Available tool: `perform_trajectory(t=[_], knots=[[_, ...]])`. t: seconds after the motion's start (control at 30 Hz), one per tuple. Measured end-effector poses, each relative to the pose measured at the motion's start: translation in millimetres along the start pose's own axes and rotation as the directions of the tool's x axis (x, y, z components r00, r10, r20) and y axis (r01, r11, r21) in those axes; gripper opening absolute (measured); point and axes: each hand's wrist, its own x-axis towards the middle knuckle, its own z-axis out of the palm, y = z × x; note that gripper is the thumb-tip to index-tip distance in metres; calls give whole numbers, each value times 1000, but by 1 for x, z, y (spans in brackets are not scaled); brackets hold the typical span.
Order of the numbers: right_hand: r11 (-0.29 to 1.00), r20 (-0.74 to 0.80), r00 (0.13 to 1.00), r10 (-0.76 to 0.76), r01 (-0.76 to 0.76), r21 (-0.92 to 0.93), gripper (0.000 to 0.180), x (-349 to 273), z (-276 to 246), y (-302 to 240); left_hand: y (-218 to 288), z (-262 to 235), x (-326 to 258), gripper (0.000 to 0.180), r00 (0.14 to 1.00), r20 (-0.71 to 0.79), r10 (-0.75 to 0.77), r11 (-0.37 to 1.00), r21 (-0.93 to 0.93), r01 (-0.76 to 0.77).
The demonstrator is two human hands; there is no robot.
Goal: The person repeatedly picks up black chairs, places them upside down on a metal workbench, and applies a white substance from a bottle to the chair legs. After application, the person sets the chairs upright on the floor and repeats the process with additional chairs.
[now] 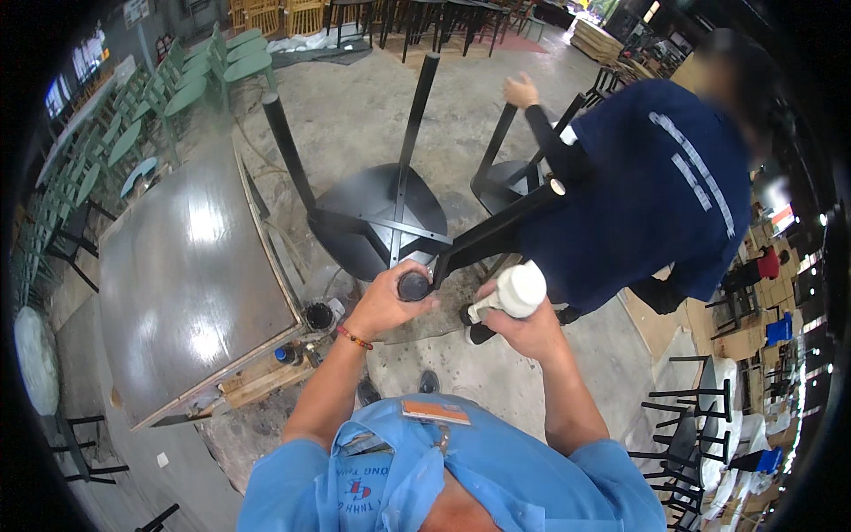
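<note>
I see an upturned black four-legged seat. The left hand curls snugly around its nearest leg; the right hand, nearer its right, wraps a white handheld tool. Concrete floor opens beyond it, between table edge and co-worker.

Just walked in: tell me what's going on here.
The person wearing the camera has their left hand around the end of a black leg of an upturned black stool. Their right hand holds a white-topped tool, possibly a spray gun. To the right, a co-worker in a dark blue shirt has a hand by a leg of a second upturned black seat. A shiny-topped table stands to the left.
</note>
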Motion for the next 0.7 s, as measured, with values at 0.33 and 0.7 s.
perform_trajectory(t=[0.33,0.7], knots=[[967,-234,966,107,-47,250,30,-26,-56,28,-13,23,-9,20,971,-214,107,994,7,-108],[989,-580,806,-117,44,-139,19,97,-155,49,-20,25,-11,23,976,-201,84,996,-16,-89]])
